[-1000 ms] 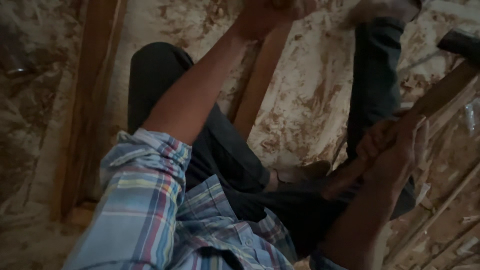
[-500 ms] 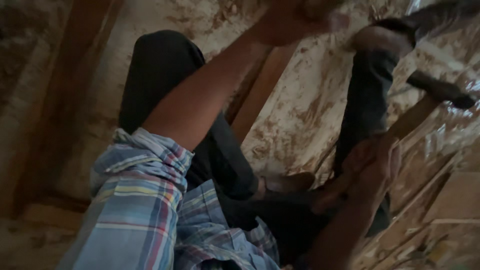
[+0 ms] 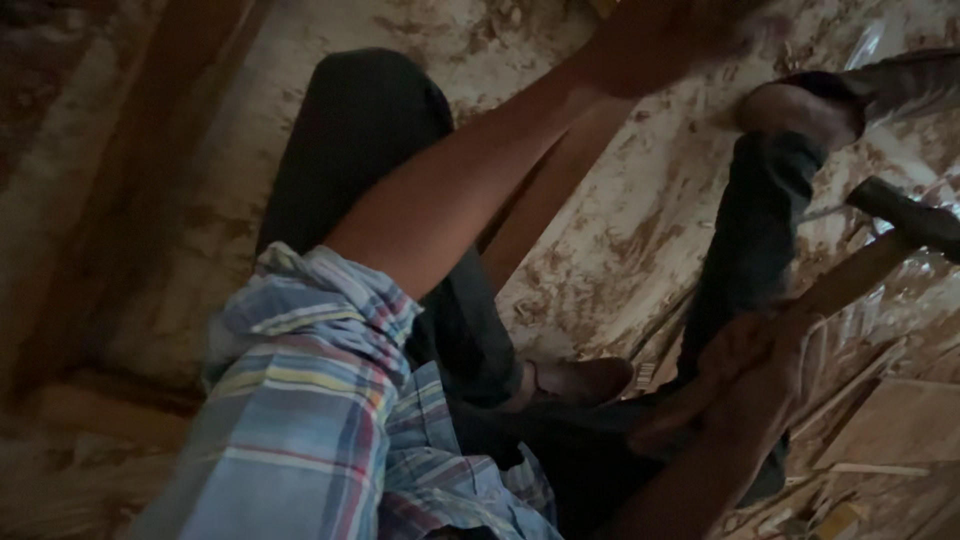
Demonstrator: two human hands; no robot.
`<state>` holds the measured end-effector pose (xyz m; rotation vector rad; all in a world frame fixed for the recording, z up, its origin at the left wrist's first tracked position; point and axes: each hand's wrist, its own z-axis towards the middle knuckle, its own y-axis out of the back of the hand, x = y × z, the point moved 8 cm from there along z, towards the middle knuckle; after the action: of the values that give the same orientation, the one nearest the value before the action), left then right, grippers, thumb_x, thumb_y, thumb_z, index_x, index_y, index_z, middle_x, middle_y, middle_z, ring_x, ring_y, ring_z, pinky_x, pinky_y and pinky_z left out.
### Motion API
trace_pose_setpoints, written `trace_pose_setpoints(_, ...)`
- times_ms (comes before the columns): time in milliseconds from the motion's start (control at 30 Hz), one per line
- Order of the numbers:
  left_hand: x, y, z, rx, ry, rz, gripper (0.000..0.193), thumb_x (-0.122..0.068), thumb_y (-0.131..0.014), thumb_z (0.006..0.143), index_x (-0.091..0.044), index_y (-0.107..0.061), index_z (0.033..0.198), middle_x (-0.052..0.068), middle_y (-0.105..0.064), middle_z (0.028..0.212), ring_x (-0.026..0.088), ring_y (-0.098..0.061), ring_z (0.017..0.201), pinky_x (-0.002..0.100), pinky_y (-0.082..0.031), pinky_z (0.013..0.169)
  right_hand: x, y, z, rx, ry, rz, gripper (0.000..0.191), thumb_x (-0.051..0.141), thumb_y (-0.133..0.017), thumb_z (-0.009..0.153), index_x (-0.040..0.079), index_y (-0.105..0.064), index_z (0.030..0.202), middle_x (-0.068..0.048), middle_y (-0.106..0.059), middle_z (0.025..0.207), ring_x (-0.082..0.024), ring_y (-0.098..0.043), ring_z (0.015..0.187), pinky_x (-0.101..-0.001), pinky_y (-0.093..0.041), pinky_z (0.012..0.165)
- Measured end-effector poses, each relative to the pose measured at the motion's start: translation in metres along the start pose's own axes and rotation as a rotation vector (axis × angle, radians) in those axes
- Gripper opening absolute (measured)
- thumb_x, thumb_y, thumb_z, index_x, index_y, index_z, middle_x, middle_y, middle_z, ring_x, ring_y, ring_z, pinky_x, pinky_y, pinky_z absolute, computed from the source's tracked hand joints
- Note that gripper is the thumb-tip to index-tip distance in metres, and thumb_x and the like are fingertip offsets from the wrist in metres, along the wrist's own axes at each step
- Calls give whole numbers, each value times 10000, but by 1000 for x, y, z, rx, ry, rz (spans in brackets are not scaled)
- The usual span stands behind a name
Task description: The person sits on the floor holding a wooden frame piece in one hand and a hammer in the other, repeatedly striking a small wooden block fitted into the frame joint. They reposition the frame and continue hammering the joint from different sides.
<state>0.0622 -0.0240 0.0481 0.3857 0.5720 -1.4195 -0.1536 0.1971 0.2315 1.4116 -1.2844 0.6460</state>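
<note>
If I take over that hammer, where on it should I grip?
Probably low on the wooden handle, about where the right hand wraps it now. The dark head points up and right, so come from below-left, along the handle's free end, for swing leverage.

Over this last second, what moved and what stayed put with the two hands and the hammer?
The hammer swung out to the right, its head now lower and nearer the frame's right edge, the right hand gripping its wooden handle throughout. The left hand slid further toward the top edge, blurred. Unchanged: the left arm stretched over the wooden strip, the person seated on the floor, legs bent.
</note>
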Motion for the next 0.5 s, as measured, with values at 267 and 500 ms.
trace_pose_setpoints(267,-38,-5,13,45,205,99,303,-273,-814,1026,-156,-695,1280,57,-750,1158,215,-765,1016,422,-642,884,15,-14,-6,-19,19,-35,323,470,-487,1160,154,-547,1188,-13,-444,719,-132,-384,530,-287,-325,470)
trace_pose_setpoints(500,4,31,-14,308,676,222,215,-313,-705,1076,-146,-732,1209,60,-767,1007,200,-741,840,478,-601,784,7,9,-2,28,63,42,382,461,-516,1229,149,-445,1022,8,-340,647,-101,-284,474,-290,-240,447)
